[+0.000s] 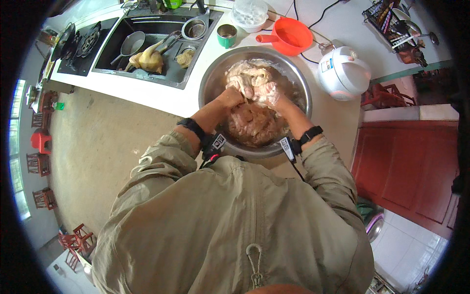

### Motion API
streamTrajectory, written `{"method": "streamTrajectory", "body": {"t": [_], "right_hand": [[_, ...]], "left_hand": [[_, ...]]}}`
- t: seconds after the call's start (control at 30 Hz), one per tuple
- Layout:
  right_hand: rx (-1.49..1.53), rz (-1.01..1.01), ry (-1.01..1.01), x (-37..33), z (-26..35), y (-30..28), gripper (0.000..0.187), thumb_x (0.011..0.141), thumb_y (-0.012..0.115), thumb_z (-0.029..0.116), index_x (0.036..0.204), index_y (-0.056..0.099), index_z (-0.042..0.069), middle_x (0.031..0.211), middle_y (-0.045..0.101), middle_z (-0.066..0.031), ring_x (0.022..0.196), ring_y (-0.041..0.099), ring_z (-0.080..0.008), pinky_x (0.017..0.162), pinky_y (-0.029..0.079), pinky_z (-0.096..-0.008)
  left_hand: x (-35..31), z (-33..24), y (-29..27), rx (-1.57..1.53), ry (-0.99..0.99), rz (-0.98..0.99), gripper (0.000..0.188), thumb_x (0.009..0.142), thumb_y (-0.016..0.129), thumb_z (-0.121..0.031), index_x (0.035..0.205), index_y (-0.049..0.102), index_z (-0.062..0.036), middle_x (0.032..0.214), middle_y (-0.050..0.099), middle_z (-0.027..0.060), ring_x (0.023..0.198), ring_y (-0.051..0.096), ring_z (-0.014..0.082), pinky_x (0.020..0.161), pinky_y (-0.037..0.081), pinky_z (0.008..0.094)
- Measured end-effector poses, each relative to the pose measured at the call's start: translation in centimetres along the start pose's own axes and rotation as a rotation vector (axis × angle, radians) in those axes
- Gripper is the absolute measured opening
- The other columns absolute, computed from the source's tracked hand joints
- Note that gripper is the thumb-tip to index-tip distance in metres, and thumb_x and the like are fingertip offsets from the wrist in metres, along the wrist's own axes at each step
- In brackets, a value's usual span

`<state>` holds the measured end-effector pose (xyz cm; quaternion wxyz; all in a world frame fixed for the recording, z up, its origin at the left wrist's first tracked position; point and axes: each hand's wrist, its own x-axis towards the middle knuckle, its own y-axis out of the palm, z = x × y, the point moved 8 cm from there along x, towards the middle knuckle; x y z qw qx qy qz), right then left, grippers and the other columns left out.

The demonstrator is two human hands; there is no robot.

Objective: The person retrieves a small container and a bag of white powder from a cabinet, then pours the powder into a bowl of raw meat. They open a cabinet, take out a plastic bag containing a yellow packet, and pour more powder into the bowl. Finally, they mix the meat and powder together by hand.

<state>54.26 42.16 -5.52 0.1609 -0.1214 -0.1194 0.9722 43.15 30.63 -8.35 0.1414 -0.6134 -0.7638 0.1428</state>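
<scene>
A wide metal basin (205, 85) stands on the white counter in front of me, with brownish liquid inside. My left hand (232, 97) is closed on a pale, slippery mass of raw offal (248, 74) that looks like intestines. Beside it my right hand (272, 95), smeared with whitish paste, also has its fingers closed on the same mass. More of the pinkish offal (254, 123) lies in the near part of the basin, below my wrists. The fingertips of both hands are partly hidden by the folds.
Left of the basin, a dark sink (106, 58) holds a plucked whole chicken (148, 61) and a strainer (132, 44). A green-and-metal mug (226, 36), a red dipper (293, 36) and a white rice cooker (344, 73) stand around the basin. Black cables run behind the dipper.
</scene>
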Motion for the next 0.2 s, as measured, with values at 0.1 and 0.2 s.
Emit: {"method": "streamTrajectory", "body": {"t": [0.1,0.2], "right_hand": [[-0.513,0.214,-0.182,-2.1,5.1,-1.5,0.038,0.077,0.068,0.016,0.112,0.062,0.002,0.105,0.065,-0.0201,0.100,0.061,-0.0312,0.085,0.050,-0.0364],[-0.558,0.358,-0.296,-4.4,10.7,-1.9,0.034,0.075,0.069,0.017,0.107,0.065,0.005,0.104,0.065,-0.0212,0.099,0.062,-0.0314,0.091,0.046,-0.0425]], "left_hand": [[-0.3,-5.2,-1.4,0.694,0.093,0.064,0.033,0.071,0.066,-0.018,0.102,0.069,-0.0089,0.092,0.069,0.0177,0.089,0.067,0.0339,0.078,0.053,0.0399],[-1.8,-9.2,-4.5,0.296,-0.463,0.048,0.050,0.069,0.076,-0.025,0.117,0.066,-0.0112,0.114,0.064,0.0224,0.108,0.064,0.0240,0.095,0.049,0.0328]]}}
